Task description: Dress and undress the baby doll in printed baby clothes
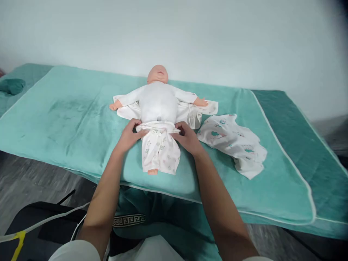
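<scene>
The left hand (128,137) and right hand (188,137) pinch opposite sides of the waistband (159,125) of the printed pants (161,150). The pants cover the legs of a doll (158,103) lying face up on the bed (78,119). Their thin cloth looks light, soft and floppy; the bunched waistband, taken at both sides, should give the steadiest hold.

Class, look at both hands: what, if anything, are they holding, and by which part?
The printed pants on the doll, held by the waistband: the left hand grips one side, the right hand the other.
</scene>
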Demonstrator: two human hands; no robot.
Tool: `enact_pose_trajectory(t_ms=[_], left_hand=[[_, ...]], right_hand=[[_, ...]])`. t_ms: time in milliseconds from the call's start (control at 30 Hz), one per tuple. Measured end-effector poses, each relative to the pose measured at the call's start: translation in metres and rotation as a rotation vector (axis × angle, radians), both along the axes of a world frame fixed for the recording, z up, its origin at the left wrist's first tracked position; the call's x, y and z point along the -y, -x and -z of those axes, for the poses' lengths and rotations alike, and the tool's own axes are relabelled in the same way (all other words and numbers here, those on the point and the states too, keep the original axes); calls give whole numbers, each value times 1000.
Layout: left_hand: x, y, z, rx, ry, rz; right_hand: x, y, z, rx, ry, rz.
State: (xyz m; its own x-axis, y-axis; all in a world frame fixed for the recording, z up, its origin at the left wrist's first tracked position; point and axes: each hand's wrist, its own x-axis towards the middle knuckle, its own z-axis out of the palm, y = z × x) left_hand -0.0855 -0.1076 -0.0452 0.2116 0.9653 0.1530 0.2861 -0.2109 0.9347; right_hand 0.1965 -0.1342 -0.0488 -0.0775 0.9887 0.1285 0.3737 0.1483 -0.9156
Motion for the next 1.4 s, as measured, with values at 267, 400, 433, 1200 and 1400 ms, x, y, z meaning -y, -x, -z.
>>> enact_pose_trajectory(t_ms=[267, 400, 433, 1200, 1400], left_hand=[[32, 5, 2, -10, -54, 21], [44, -9, 10, 52, -52, -155], [47, -12, 12, 84, -45, -209], [117, 1, 8, -152, -131, 127], [125, -14, 10, -386, -338, 43]], right_hand=[[38, 8, 0, -5, 62, 37], [51, 30, 5, -57, -3, 172], [55, 35, 7, -75, -30, 221], [107, 33, 15, 240, -166, 1], [112, 38, 12, 146, -117, 107]])
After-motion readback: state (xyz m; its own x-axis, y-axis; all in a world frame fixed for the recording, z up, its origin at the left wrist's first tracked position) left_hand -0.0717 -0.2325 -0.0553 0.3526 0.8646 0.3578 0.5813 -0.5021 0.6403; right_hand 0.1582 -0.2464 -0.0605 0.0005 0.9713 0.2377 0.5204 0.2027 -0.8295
